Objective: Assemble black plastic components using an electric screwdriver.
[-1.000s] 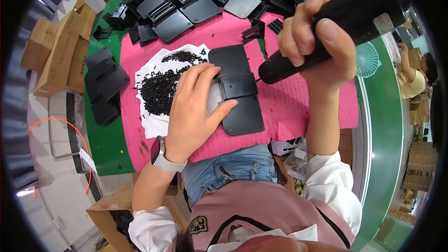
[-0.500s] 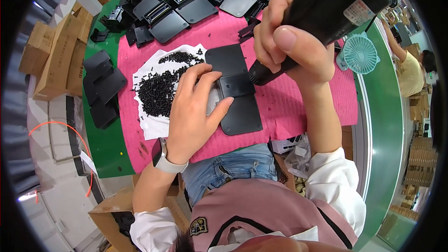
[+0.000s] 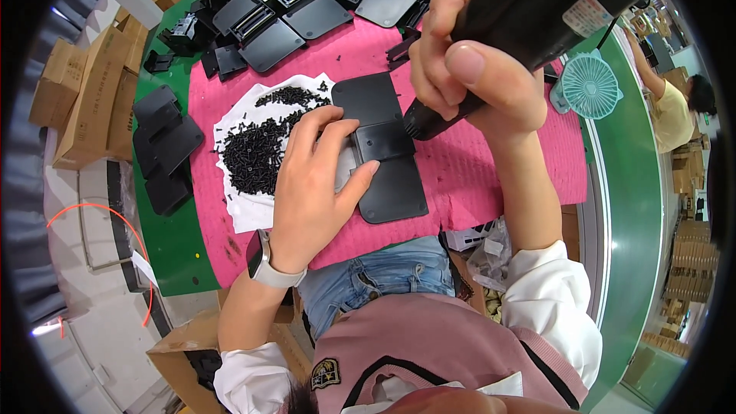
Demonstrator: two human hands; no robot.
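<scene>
My right hand [image 3: 479, 69] is wrapped around a black electric screwdriver [image 3: 529, 11]. Its tapered nose points down at the right edge of a black plastic bracket [image 3: 391, 192]; whether the tip touches is hard to see. Two flat plates joined by a raised middle section make up this bracket, which lies on a pink foam mat [image 3: 491, 176]. From the left, my left hand [image 3: 318, 176] steadies the bracket, fingers and thumb on its middle section. Under and beside that hand, many small black screws [image 3: 249, 157] are heaped on a white cloth [image 3: 249, 218].
More black brackets [image 3: 295, 19] crowd the far side of the green table [image 3: 176, 261], and another stack [image 3: 165, 146] stands at the left. A teal fan [image 3: 586, 84] is at the right. Cardboard boxes [image 3: 100, 92] stand beyond the left edge. Another person [image 3: 671, 115] is at far right.
The screwdriver and my right hand have shifted very slightly left. My left hand stays on the bracket; the whole view has moved a little.
</scene>
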